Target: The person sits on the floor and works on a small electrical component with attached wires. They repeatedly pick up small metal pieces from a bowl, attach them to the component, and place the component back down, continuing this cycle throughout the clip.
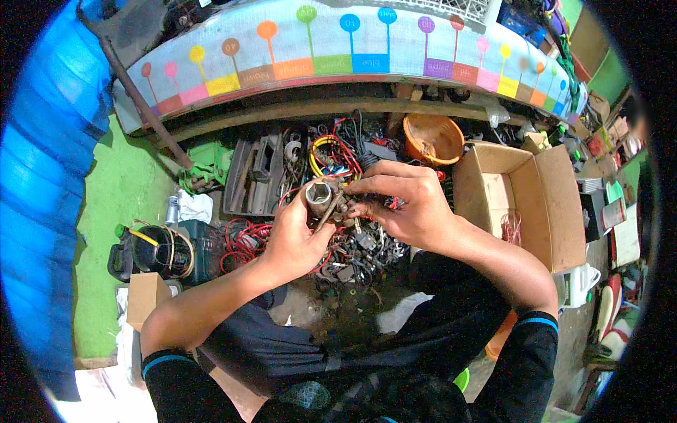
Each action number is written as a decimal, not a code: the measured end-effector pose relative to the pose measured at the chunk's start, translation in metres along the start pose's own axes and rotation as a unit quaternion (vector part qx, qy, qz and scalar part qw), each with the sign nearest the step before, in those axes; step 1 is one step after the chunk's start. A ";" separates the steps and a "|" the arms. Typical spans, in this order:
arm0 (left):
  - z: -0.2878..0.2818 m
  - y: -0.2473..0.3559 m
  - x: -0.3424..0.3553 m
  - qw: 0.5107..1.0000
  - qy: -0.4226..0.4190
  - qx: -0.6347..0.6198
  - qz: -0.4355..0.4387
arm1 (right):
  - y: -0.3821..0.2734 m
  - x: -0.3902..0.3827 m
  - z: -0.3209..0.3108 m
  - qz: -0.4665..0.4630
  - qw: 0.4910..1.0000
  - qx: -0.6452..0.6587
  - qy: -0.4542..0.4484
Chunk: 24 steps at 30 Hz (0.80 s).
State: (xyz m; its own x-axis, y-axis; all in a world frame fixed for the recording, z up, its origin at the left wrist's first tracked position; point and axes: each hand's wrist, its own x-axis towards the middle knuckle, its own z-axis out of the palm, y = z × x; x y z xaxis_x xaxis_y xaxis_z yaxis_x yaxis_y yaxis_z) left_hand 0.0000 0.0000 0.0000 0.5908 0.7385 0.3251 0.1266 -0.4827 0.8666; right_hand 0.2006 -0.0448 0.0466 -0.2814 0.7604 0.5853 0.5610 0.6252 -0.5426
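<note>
Open cardboard box — red wires inside.

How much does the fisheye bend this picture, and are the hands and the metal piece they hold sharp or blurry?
In the head view the bending is strong: the coloured banner arcs across the top, and black corners frame the circle. The left hand, right hand and metal socket at the centre are fairly sharp under even light, while the cardboard box and rim clutter go softer.
</note>
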 end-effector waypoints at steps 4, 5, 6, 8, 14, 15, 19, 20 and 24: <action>0.001 0.010 0.002 0.998 -0.007 -0.052 -0.027 | 0.000 -0.004 0.003 -0.022 0.999 0.002 0.023; 0.001 0.012 0.003 0.996 -0.016 -0.072 -0.043 | -0.001 -0.005 0.004 -0.021 0.999 -0.002 0.024; 0.002 0.006 0.002 0.996 -0.008 -0.080 -0.031 | -0.001 -0.003 0.003 -0.036 0.999 -0.002 0.023; -0.001 -0.003 0.004 0.998 -0.033 -0.057 -0.021 | 0.002 -0.003 -0.006 -0.023 1.000 0.008 -0.004; -0.002 -0.002 0.009 0.967 -0.118 -0.179 -0.138 | 0.010 -0.005 -0.012 0.015 0.999 0.029 -0.016; -0.002 0.000 0.010 0.962 -0.129 -0.186 -0.150 | 0.008 -0.004 -0.013 0.016 0.999 0.021 -0.021; -0.002 -0.001 0.011 0.969 -0.125 -0.111 -0.179 | 0.006 -0.006 -0.017 -0.028 0.998 -0.034 -0.047; -0.002 0.002 0.011 0.963 -0.129 -0.118 -0.204 | 0.007 -0.007 -0.017 -0.051 0.996 -0.054 -0.056; -0.004 0.007 0.012 0.955 -0.152 -0.117 -0.227 | 0.010 -0.006 -0.024 -0.030 0.995 -0.047 -0.082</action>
State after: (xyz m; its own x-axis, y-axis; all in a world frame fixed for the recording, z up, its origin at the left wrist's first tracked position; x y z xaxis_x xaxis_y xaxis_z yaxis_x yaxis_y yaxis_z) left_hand 0.0053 0.0075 0.0112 0.7256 0.6591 -0.1976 0.2640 -0.0014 0.9645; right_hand 0.2269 -0.0471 0.0524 -0.4347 0.7455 0.5052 0.6075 0.6569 -0.4466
